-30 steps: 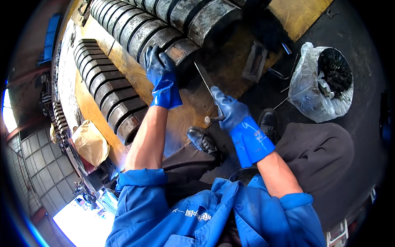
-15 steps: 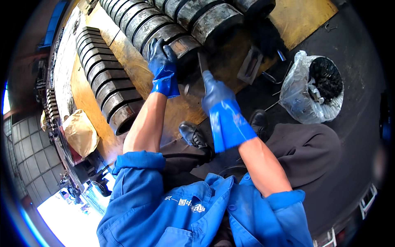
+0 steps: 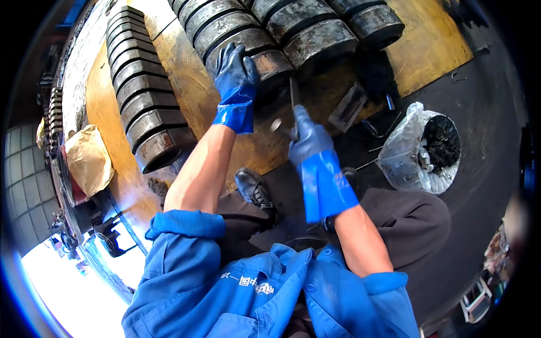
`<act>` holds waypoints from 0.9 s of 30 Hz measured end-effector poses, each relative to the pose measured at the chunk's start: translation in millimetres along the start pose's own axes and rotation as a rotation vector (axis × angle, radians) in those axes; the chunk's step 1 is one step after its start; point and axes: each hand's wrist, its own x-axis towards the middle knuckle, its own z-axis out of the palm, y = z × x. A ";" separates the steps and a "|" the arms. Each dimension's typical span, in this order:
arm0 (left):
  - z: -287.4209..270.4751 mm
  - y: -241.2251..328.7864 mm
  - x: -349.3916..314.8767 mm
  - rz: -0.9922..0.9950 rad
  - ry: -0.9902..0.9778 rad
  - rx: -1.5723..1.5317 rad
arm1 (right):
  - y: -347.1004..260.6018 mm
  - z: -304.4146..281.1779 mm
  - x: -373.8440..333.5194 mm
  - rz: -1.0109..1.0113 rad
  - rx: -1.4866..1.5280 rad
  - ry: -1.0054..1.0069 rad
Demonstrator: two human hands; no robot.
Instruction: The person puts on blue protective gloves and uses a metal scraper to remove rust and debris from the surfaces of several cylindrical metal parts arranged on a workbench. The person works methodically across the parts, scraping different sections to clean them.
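My left hand [image 3: 235, 70], in a blue rubber glove, lies with outstretched fingers on top of the nearest metal ring [image 3: 273, 63] of a long row. The glove on my right hand [image 3: 310, 138] is wrapped round a narrow, flat metal scraper-like tool [image 3: 292, 93]. Its blade points away from me, with the tip at the lower right edge of that ring's end; whether it touches is unclear. Beside the right fist shows a small round metal end [image 3: 275, 124], blurred, possibly part of the same tool. The ring's end face is mostly in dark shadow.
More ring rows [image 3: 321, 42] lie to the right, and a separate row [image 3: 151, 115] to the left, on a yellow board [image 3: 428, 39]. At right stand a plastic-lined bin [image 3: 414, 163] holding black shavings and a small tray [image 3: 347, 108]. Brown paper [image 3: 89, 160] lies left.
The view has shifted, so the rings sit lower and farther right. My left hand stays on the same ring; my right hand still holds the tool at its end, slightly turned.
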 end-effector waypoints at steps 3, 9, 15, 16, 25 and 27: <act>5.1 8.2 -1.9 -0.018 -0.026 -0.015 | 24.6 6.3 13.8 -0.008 0.034 0.048; 8.6 12.5 0.0 -0.011 -0.007 -0.056 | 40.5 25.7 11.0 -0.095 0.277 0.206; 2.8 -0.3 -1.7 -0.008 0.004 -0.009 | 11.1 10.8 -10.8 -0.091 0.236 0.081; 6.0 3.7 -2.1 -0.026 0.004 -0.043 | 17.9 13.2 -5.8 -0.100 0.308 0.112; 7.4 4.0 -0.9 0.007 0.004 -0.029 | 1.2 -6.5 -17.0 0.037 0.106 -0.114; 7.8 3.8 -3.1 0.008 -0.004 -0.021 | -3.8 -5.9 -22.6 -0.006 0.050 -0.051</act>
